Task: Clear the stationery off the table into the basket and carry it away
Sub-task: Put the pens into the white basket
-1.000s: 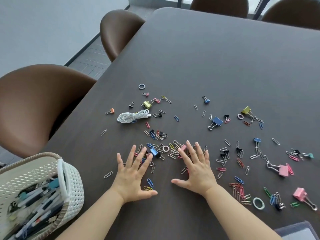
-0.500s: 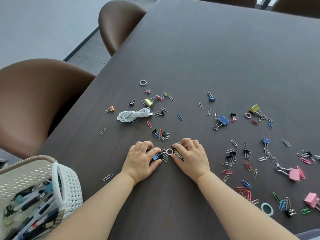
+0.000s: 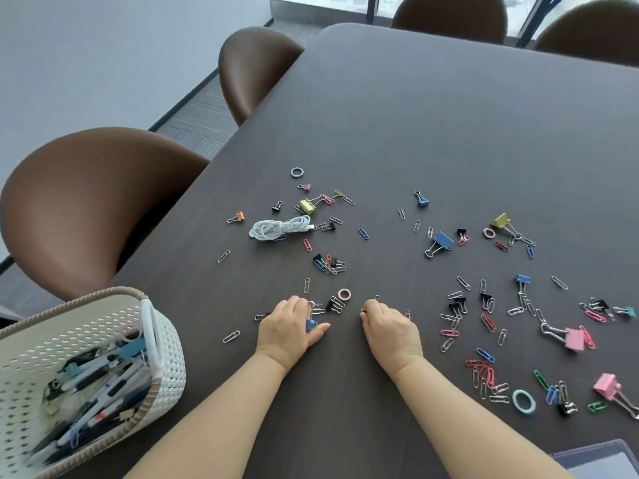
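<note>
Seen from my remote station, the dark counter (image 3: 449,115) fills the view, with brown chairs (image 3: 96,202) drawn up along its left side. The basket (image 3: 169,350) waits at the near left edge, already stocked with pens (image 3: 96,385); I judge it is parked there so that one short swing of an arm reaches it. I cannot tell whether it rests on the counter.

The left hand (image 3: 288,326) and right hand (image 3: 389,328) lie knuckles-up near the front edge. Both sets of fingers are curled tight over small catches of clips (image 3: 330,264), and a blue one shows at the left thumb. Fists suit such slippery bits better than pinching them singly.

A coiled white cable (image 3: 276,228) and most of the clips lie strewn beyond and to the right, none yet in the basket.

A second ago both hands were splayed flat over the pile. Half a second ago they met, raking it together. Now they sit apart, closer to me, with a pink ring (image 3: 344,294) and some black clips left behind between them.
</note>
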Available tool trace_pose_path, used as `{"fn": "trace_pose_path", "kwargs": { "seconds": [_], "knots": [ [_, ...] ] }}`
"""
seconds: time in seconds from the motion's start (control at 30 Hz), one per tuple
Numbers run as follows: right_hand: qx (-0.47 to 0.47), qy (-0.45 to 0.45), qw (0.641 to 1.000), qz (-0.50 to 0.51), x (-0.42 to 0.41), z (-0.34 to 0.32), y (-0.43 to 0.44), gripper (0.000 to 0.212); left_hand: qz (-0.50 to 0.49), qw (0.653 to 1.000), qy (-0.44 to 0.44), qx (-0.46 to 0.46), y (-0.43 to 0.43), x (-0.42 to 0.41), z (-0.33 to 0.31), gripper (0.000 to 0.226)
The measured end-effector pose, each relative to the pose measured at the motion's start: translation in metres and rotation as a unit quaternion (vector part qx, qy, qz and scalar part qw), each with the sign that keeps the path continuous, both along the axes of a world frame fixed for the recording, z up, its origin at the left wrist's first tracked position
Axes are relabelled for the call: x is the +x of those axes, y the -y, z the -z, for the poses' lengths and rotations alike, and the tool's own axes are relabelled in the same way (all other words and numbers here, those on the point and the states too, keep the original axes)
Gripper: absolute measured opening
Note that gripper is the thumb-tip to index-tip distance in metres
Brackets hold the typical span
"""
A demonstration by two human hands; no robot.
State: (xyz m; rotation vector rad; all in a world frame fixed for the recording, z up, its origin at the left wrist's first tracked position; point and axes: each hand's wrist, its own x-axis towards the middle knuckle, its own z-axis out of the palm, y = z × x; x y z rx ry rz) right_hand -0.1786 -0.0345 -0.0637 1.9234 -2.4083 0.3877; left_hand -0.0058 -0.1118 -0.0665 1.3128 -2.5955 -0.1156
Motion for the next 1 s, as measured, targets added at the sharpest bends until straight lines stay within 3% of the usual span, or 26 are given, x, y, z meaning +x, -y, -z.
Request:
{"fn": "trace_pose_path", "kwargs": {
  "seconds": [0.13, 0.23, 0.4, 0.53, 0.77, 0.87, 1.0],
  "knots": [
    [0.079, 0.058, 0.995, 0.011, 0.005, -0.005, -0.027, 0.034, 0.012, 0.999, 0.018, 0.036, -0.019, 0.013, -0.003, 0.036],
    [0.1, 0.12, 0.986, 0.05, 0.009, -0.011, -0.044, 0.014, -0.014, 0.996, 0.037, 0.081, -0.037, 0.024, -0.017, 0.03],
    [0.041, 0.283, 0.957, 0.047, 0.024, -0.036, -0.069, 0.013, -0.102, 0.981, -0.028, 0.162, -0.069, 0.054, -0.042, 0.031],
    [0.001, 0.313, 0.95, 0.009, 0.054, -0.065, -0.069, 0.013, -0.088, 0.98, -0.156, 0.087, -0.084, 0.092, -0.072, 0.043],
    [-0.07, 0.326, 0.938, -0.092, 0.137, -0.124, -0.031, 0.01, -0.148, 0.965, -0.214, -0.039, -0.054, 0.185, -0.135, 0.037],
    [-0.091, 0.336, 0.931, -0.111, 0.173, -0.14, -0.01, 0.009, -0.174, 0.969, -0.174, 0.006, -0.033, 0.228, -0.144, 0.032],
    [-0.109, 0.341, 0.923, -0.143, 0.229, -0.15, 0.015, 0.007, -0.149, 0.97, -0.122, 0.149, -0.017, 0.271, -0.145, 0.024]
  ]
}}
